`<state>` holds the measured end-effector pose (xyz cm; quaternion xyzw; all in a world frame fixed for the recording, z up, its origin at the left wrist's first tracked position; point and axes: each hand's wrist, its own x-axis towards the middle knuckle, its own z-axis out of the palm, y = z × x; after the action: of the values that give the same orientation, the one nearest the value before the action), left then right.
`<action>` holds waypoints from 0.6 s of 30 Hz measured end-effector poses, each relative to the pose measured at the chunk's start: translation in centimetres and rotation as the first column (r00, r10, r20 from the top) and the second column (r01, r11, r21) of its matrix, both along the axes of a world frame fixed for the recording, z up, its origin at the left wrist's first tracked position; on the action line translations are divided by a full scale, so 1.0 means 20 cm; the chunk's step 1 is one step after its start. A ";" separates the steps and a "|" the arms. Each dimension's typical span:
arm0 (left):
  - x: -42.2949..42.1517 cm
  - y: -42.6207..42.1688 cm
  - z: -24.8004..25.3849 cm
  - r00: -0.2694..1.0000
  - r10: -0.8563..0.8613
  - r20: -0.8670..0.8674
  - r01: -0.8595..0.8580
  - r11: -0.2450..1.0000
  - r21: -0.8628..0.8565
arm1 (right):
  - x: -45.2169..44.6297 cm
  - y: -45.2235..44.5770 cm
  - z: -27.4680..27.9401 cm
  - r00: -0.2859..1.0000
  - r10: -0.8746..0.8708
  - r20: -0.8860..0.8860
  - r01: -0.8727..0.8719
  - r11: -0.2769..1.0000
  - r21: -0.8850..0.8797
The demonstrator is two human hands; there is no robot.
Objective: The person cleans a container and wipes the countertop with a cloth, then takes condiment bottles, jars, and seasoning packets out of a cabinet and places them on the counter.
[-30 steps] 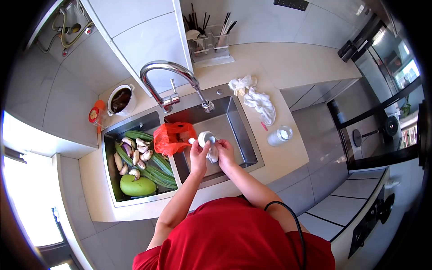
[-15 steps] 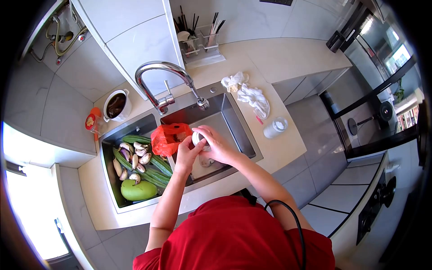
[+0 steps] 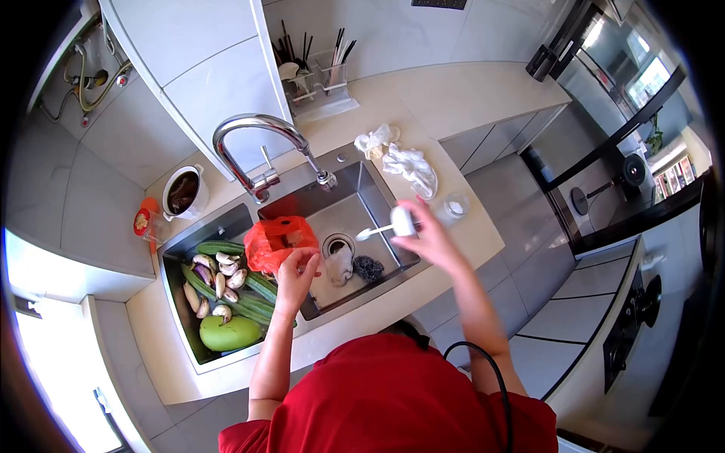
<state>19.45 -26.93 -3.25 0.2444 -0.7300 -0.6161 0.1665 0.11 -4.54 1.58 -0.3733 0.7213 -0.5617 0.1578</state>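
1 lid (image 3: pixel 402 221) with spoon (image 3: pixel 365 235), grasped in right hand (image 3: pixel 427 240) over sink (image 3: pixel 343 214) edge, near jar (image 3: pixel 458 205) on desk (image 3: pixel 393 98); left hand (image 3: pixel 295 278) half-curled beside bag (image 3: pixel 266 245), seemingly unladen. Best carried steadily, spoon clear of sink.

Above the sink's right-hand basin (image 3: pixel 351 214), a lane ran between the red bag (image 3: pixel 278 240) and the white spoon (image 3: pixel 364 235) jutting inward beside the right hand (image 3: pixel 429 238); the tap (image 3: pixel 260 124) overhung the back, a dark scrubber (image 3: pixel 368 268) occupied the floor, the left hand (image 3: pixel 297 275) blocked the bag's near side, and a jar (image 3: pixel 456 207) and white cloths (image 3: pixel 410 167) took up counter beyond the rim
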 end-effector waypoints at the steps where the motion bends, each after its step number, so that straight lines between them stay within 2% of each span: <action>1: 0.01 0.00 -0.04 1.000 -0.017 0.025 0.016 1.000 0.011 | -0.06 0.12 0.11 0.997 -0.053 -0.047 0.054 0.998 0.024; 2: 0.02 0.02 -0.06 1.000 -0.017 0.024 0.017 1.000 0.014 | -0.12 0.24 0.20 0.982 -0.116 -0.146 0.120 0.993 0.015; 3: 0.02 0.03 -0.08 1.000 -0.011 0.024 0.009 0.998 0.054 | -0.18 0.35 0.31 0.973 -0.166 -0.162 0.172 0.985 0.024; 4: 0.02 0.04 -0.09 1.000 -0.005 0.024 0.002 0.996 0.095 | -0.22 0.42 0.39 0.932 -0.224 -0.285 0.240 0.971 0.019; 6: -0.01 0.08 -0.10 0.999 0.012 0.040 -0.016 0.997 0.081 | -0.29 0.55 0.46 0.875 -0.242 -0.419 0.320 0.939 0.126; 10: -0.16 0.23 -0.13 0.999 -0.037 0.016 0.035 0.995 0.095 | -0.41 0.62 0.30 0.910 -0.163 -0.382 0.284 0.914 0.288; 11: -0.21 0.29 -0.12 0.998 -0.044 0.038 0.043 0.998 0.035 | -0.45 0.62 0.25 0.887 -0.117 -0.446 0.287 0.897 0.336; 12: -0.28 0.35 -0.11 0.997 -0.050 0.059 0.052 0.998 -0.024 | -0.49 0.62 0.20 0.911 -0.106 -0.400 0.256 0.903 0.344; 13: -0.36 0.42 -0.09 0.995 -0.094 -0.019 0.092 0.990 -0.103 | -0.52 0.61 0.19 0.916 -0.066 -0.396 0.223 0.904 0.366; 14: -0.44 0.48 -0.12 0.992 -0.127 -0.007 0.125 0.984 -0.127 | -0.55 0.60 0.19 0.920 -0.025 -0.392 0.190 0.902 0.387; 16: -0.60 0.60 -0.10 0.969 -0.243 0.031 0.245 0.969 -0.041 | -0.60 0.59 0.23 0.915 -0.021 -0.403 0.188 0.906 0.380; 18: -0.74 0.68 -0.16 0.957 -0.285 0.058 0.289 0.953 -0.094 | -0.65 0.63 0.29 0.911 -0.016 -0.413 0.185 0.909 0.372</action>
<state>4.69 -13.25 -6.53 0.1405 -0.7916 -0.5904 0.0713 -12.98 7.98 7.41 -0.4011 0.8569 -0.3198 0.0504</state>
